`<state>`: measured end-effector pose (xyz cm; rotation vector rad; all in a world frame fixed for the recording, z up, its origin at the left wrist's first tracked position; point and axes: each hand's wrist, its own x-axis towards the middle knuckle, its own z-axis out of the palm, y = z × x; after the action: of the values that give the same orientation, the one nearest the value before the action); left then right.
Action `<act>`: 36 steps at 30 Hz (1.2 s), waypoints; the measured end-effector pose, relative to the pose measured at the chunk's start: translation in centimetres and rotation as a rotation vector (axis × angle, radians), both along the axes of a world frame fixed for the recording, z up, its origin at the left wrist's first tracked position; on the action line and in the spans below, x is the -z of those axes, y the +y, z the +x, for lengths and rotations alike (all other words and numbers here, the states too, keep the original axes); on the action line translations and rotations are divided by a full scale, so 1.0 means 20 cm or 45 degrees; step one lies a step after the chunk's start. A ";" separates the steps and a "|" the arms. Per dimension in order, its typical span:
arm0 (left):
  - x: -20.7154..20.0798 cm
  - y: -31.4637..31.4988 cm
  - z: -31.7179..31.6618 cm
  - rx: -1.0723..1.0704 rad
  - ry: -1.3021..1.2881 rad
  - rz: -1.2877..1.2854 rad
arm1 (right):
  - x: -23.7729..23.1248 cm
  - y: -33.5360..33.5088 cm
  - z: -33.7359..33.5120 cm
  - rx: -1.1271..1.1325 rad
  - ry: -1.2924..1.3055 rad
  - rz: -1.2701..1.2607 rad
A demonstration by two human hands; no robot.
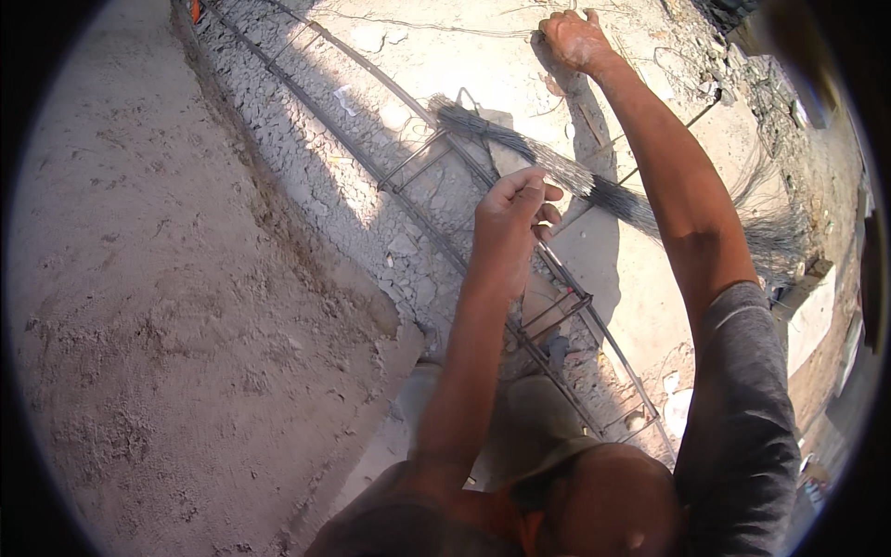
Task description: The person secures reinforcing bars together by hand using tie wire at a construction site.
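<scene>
My left hand [520,209] is raised over a steel rebar cage [583,302], its thumb and fingers pinched together. Whatever sits in that pinch is too small to make out. Just beyond it, a bundle of thin grey tie wire [571,174] lies slantwise across the cage, its loose ends fanning out at the right. My right hand [575,42] is stretched far forward, low over the pale ground, with its fingers curled closed. A thin wire [436,25] runs along the ground toward it; whether the hand grips that wire is not clear.
A rough concrete or mortar surface [186,306] fills the left side, with a raised edge along the cage. Rubble [404,246] lies under and beside the bars. A pale block [810,316] and loose debris are at the right.
</scene>
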<state>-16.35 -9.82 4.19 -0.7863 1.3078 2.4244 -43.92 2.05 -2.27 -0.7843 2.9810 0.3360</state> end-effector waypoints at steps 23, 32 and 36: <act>-1.57 0.30 -0.12 -0.641 0.656 0.783 | -1.82 0.73 2.20 0.121 0.623 -0.632; -1.76 0.26 0.16 -0.165 1.047 1.282 | -2.27 0.70 2.48 -0.021 0.947 -1.281; -1.81 0.28 0.24 0.015 1.219 1.526 | -2.14 0.83 2.34 0.547 0.698 -0.828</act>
<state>-11.65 -4.16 40.31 0.7426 -0.2058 2.9311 2.98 18.62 40.55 -0.0144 3.6929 -0.5552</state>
